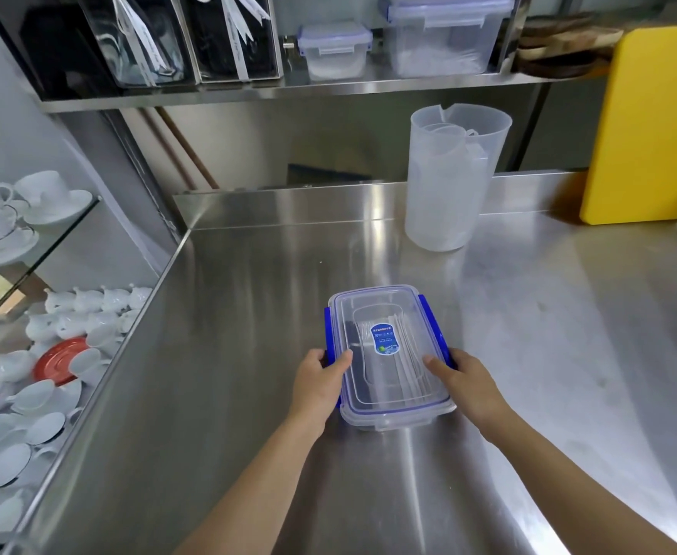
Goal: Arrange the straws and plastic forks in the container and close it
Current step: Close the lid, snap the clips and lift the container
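Clear plastic makes up the container, which sits on the stainless steel counter near the person, its lid already on; plastic forks and pale straws show faintly through it. The left hand wraps the left side, thumb on the lid, fingers curled onto the blue side clasp; the right hand does likewise at the right blue clasp, thumb on top. Judging by its contents, the box should be light, stiff and rather slick; the hinged clasps are the natural hold, and pressing them down evenly should lock it. Whether they have snapped home cannot be told.
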